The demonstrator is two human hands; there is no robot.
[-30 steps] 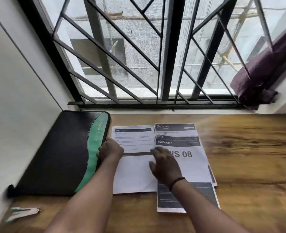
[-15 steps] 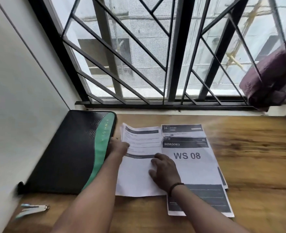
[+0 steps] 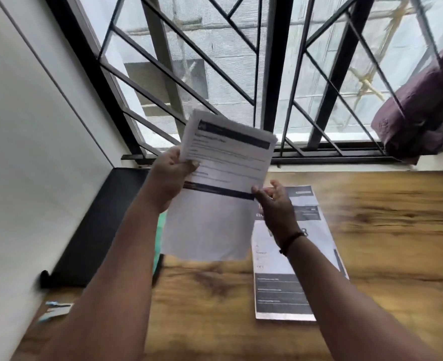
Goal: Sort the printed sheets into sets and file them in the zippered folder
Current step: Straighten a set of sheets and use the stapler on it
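My left hand grips a thin set of printed sheets by its left edge and holds it up off the wooden table, tilted, with my thumb on the front. My right hand is at the set's right edge with fingers spread and relaxed, the thumb just touching the paper. More printed sheets with dark header bands lie flat on the table under my right wrist. The black zippered folder with a green stripe lies closed at the left against the wall, partly hidden by my left forearm.
A small light-blue and white object lies near the table's front-left corner. A black window grille runs along the back edge. A purple cloth is bundled on the sill at the right. A white wall bounds the left side.
The left set of sheets was lying on the table under both hands; my left hand has lifted it into the air. My right hand came off the paper and now hovers at its right edge.
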